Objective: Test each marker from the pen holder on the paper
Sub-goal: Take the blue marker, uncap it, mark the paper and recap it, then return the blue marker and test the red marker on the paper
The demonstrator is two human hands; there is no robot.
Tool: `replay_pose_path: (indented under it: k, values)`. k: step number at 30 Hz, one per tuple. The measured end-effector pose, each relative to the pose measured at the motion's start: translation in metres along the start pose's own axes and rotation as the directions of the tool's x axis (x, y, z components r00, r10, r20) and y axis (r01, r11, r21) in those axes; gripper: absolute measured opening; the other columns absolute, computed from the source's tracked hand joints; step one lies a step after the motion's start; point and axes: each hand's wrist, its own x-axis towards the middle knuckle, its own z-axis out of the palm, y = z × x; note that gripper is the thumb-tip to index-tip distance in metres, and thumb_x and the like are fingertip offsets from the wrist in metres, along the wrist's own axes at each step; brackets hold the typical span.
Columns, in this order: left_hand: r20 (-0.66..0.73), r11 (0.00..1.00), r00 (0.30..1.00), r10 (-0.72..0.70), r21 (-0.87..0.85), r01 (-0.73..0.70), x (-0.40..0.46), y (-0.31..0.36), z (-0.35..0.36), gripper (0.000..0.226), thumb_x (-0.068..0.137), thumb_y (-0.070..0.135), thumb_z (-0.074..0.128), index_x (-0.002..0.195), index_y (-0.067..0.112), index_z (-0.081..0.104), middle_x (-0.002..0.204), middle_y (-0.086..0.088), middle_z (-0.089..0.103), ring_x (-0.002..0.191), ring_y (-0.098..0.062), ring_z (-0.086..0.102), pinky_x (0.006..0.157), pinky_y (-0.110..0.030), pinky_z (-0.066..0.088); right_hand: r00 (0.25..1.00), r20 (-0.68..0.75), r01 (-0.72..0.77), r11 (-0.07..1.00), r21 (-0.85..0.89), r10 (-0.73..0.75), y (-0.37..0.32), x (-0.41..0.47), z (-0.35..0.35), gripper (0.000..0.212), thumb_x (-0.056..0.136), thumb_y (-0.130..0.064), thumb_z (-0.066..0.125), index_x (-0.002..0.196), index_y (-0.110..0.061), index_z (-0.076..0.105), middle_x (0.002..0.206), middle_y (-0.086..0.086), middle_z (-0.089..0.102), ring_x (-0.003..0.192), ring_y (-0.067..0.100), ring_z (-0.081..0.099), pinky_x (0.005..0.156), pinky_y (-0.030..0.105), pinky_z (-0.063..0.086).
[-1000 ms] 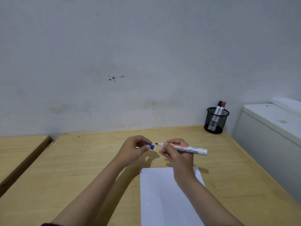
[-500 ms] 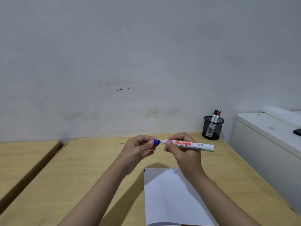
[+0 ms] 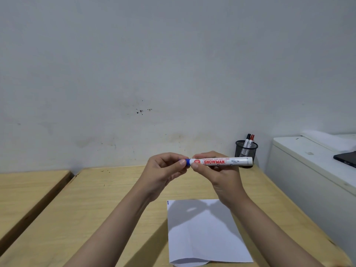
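I hold a white marker (image 3: pixel 221 162) with red lettering level in front of me, above the table. My right hand (image 3: pixel 215 170) grips its barrel. My left hand (image 3: pixel 165 170) pinches the blue cap (image 3: pixel 187 161), which sits on the marker's left end. Below my hands a white sheet of paper (image 3: pixel 202 232) lies on the wooden table (image 3: pixel 107 205), with a short blue mark (image 3: pixel 168 202) at its far left corner. A black mesh pen holder (image 3: pixel 245 153) stands at the back right with a black-capped marker (image 3: pixel 247 140) and a red-capped marker (image 3: pixel 251 140) in it.
A white cabinet (image 3: pixel 312 170) stands to the right of the table, with a dark flat device (image 3: pixel 346 159) on top. A second wooden surface (image 3: pixel 25 191) lies to the left across a gap. A grey wall rises behind.
The blue cap and the marker tip were apart, then came together; the cap is now on the marker. Both hands rose a little and the view tilted up.
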Motion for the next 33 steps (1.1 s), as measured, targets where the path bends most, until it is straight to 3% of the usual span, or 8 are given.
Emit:
replay_pose_path:
  k: [6,9,12,14,16,24,30,33]
  values:
    - [-0.172,0.996,0.984,0.043,0.081,-0.029,0.007,-0.003,0.009,0.008,0.08,0.005,0.066,0.085,0.003,0.072,0.077,-0.011,0.07,0.075,-0.02,0.062,0.082,-0.03,0.055,0.953,-0.032,-0.294,0.947,0.13,0.3,0.0,0.009,0.005,0.02,0.077,-0.011,0.074,0.095,-0.005,0.069,0.07,0.001,0.069,0.062,0.01,0.065,0.067,0.026,0.06]
    - [-0.269,0.988,0.961,0.063,0.15,-0.023,0.015,-0.006,0.01,0.004,0.079,0.005,0.07,0.081,0.006,0.073,0.075,-0.014,0.065,0.072,-0.022,0.057,0.081,-0.038,0.048,0.904,0.014,-0.424,0.902,-0.086,0.426,-0.006,0.011,0.0,0.019,0.08,-0.021,0.073,0.08,-0.002,0.07,0.068,0.009,0.064,0.047,0.009,0.057,0.053,0.025,0.057]
    - [-0.28,0.965,0.955,0.099,0.262,-0.023,0.021,-0.007,0.008,0.003,0.075,0.01,0.074,0.076,0.012,0.074,0.075,-0.015,0.068,0.072,-0.02,0.058,0.074,-0.037,0.045,0.99,-0.053,-0.14,0.91,-0.391,0.13,-0.012,0.017,-0.015,0.014,0.074,-0.016,0.079,0.081,-0.008,0.069,0.065,0.004,0.061,0.045,0.008,0.051,0.05,0.022,0.05]
    - [-0.257,0.943,0.96,0.112,0.331,-0.022,0.026,-0.008,0.011,0.004,0.076,0.01,0.074,0.079,0.011,0.073,0.08,-0.018,0.073,0.075,-0.02,0.062,0.073,-0.035,0.047,0.995,0.012,0.081,0.76,-0.645,-0.095,-0.013,0.022,-0.025,0.028,0.069,-0.022,0.081,0.093,-0.02,0.067,0.078,-0.006,0.064,0.061,0.005,0.056,0.061,0.009,0.043]
    - [-0.206,0.928,0.972,0.113,0.371,-0.029,0.032,-0.009,0.017,0.004,0.077,0.01,0.073,0.081,0.01,0.073,0.083,-0.019,0.074,0.076,-0.019,0.063,0.073,-0.035,0.047,0.984,0.13,0.178,0.629,-0.756,-0.122,-0.009,0.029,-0.035,0.044,0.071,-0.027,0.079,0.111,-0.026,0.062,0.094,-0.01,0.064,0.082,0.002,0.057,0.072,0.007,0.039]
    - [-0.1,0.932,0.988,0.115,0.356,-0.073,0.075,-0.02,0.047,0.012,0.081,0.015,0.07,0.091,0.01,0.072,0.077,-0.01,0.072,0.068,-0.011,0.063,0.072,-0.027,0.051,0.97,0.191,0.245,0.587,-0.772,-0.153,0.012,0.048,-0.073,0.049,0.082,-0.015,0.064,0.126,-0.03,0.049,0.086,-0.009,0.064,0.074,0.008,0.06,0.069,0.025,0.049]
    - [-0.136,0.864,0.976,0.168,0.497,-0.079,0.135,-0.057,0.076,0.017,0.082,0.027,0.068,0.091,0.013,0.072,0.083,0.004,0.072,0.073,-0.001,0.063,0.066,-0.01,0.047,0.948,-0.108,0.123,0.656,-0.745,-0.301,0.006,0.099,-0.147,0.058,0.079,-0.003,0.063,0.126,-0.034,0.048,0.074,-0.003,0.058,0.06,0.01,0.059,0.061,0.015,0.049]
    - [-0.103,0.808,0.979,0.177,0.583,-0.084,0.17,-0.085,0.097,0.02,0.081,0.029,0.068,0.095,0.015,0.07,0.098,0.003,0.071,0.092,-0.004,0.064,0.082,-0.019,0.05,0.892,-0.287,0.053,0.712,-0.7,-0.349,0.009,0.136,-0.183,0.052,0.079,-0.002,0.064,0.121,-0.028,0.047,0.074,0.002,0.062,0.058,0.008,0.063,0.055,0.008,0.047]
